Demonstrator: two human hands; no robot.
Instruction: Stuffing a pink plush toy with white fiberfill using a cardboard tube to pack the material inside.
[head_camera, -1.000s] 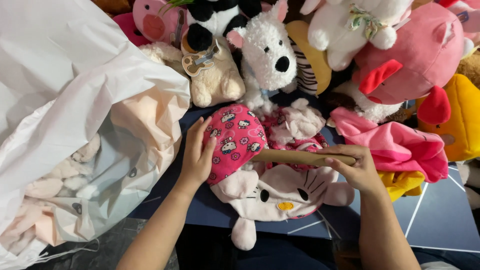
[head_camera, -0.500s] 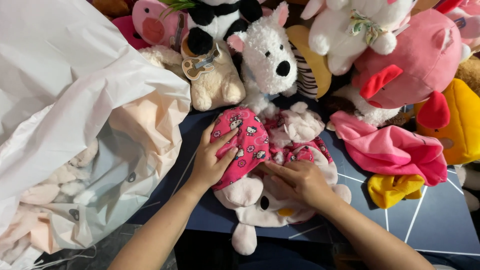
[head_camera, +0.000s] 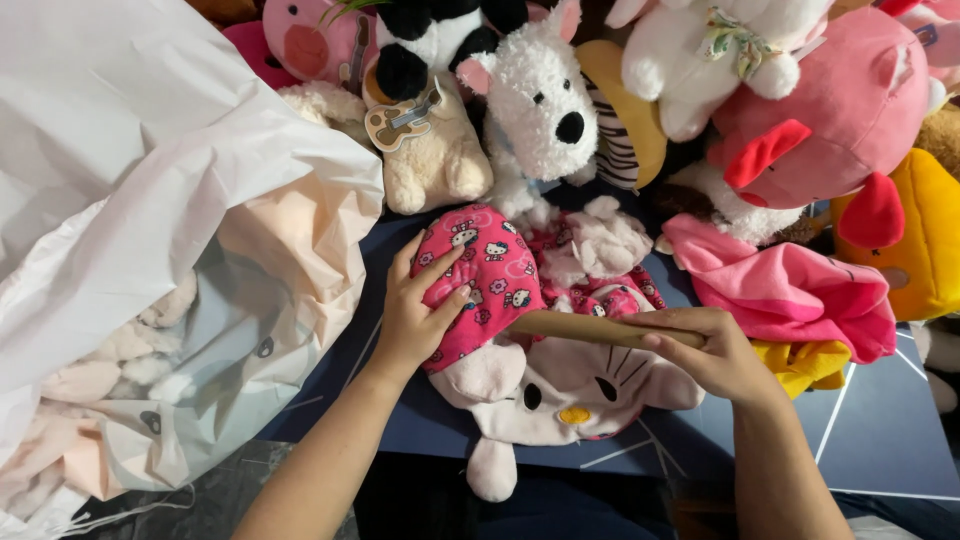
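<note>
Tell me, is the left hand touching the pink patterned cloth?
Touching. The head view shows the left hand lying flat on the pink patterned cloth, fingers pressed on it.

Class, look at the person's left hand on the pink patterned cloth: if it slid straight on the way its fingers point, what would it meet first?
Probably the fluffy white dog plush: the left hand points up-right across the pink patterned cloth, though depth is unclear.

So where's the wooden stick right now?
In the head view the wooden stick lies across the white cat plush at lower centre, its right end in the right hand, just right of the left hand.
</note>
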